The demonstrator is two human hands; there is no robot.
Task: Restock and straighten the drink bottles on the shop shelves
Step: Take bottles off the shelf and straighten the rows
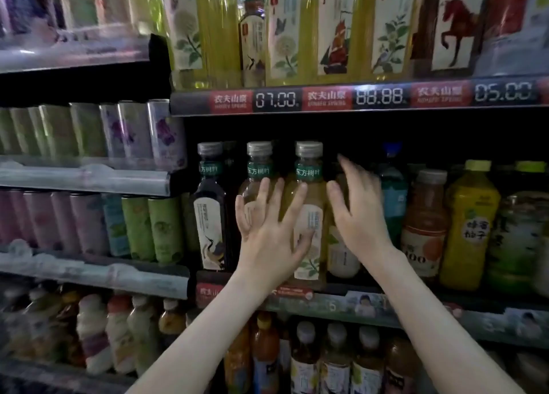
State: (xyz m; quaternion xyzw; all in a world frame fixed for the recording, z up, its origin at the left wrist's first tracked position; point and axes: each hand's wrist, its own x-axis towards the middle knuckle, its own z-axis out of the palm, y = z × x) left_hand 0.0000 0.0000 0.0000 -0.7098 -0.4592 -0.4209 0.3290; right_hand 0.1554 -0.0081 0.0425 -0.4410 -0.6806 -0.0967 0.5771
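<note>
In the middle of the frame I see three silver-capped tea bottles standing upright in a row on the centre shelf (335, 303): a dark bottle with a crane label (209, 215), an amber bottle (259, 168) and a yellow-green bottle with a flower label (309, 191). The left hand (267, 233) lies over the fronts of the amber and yellow-green bottles, fingers straight and fanned wide, gripping nothing. I cannot tell whether it presses on them. Just right of it, the right hand (359, 215) is blurred, fingers also spread, held before a pale-labelled bottle (341, 260) that it mostly hides. Further right stand an orange juice bottle (424, 221) and a yellow bottle with a yellow cap (472, 224). Across the upper frame runs a red-and-black price strip (380, 98).
</note>
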